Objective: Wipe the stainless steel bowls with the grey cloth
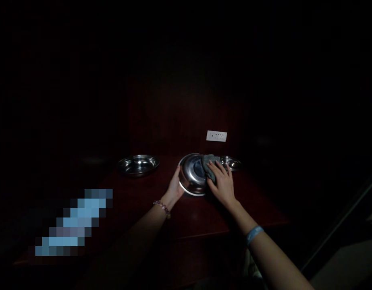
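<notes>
A steel bowl (192,175) stands tilted on its edge near the middle of the dark tabletop (137,201), its hollow facing right. The left hand (175,186) grips its left rim; the right hand (222,182), just right of it, presses a grey cloth (210,164) into the bowl. Another bowl (138,164) lies left, a third (231,162) far right.

A dark red wooden surface (137,201) sits lit amid a nearly black room; a white socket plate (216,135) shows on the dim reddish wall (179,108) behind
</notes>
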Motion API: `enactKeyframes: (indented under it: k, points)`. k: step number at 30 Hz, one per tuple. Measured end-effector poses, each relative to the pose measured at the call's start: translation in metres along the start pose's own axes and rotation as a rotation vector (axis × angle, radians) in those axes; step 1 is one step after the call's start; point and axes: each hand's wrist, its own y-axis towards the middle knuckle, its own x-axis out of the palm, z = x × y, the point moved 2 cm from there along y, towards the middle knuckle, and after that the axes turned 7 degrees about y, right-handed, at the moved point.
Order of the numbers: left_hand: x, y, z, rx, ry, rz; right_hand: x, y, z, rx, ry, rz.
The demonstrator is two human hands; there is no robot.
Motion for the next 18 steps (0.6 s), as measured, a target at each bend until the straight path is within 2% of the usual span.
enactKeyframes:
  k: [5,10,14,18]
  points:
    - [0.003,-0.005,-0.001,-0.054,0.036,-0.017,0.011,0.014,-0.025,0.044,0.063,0.002]
    - [-0.001,-0.005,0.005,0.003,-0.001,0.048,0.012,0.013,-0.045,-0.154,0.158,-0.185]
    - [-0.004,-0.005,0.007,-0.038,0.046,0.055,0.000,0.007,-0.037,-0.271,0.211,-0.297]
    - [-0.002,-0.004,0.006,0.015,0.017,0.058,-0.012,0.004,-0.013,-0.198,0.162,-0.226]
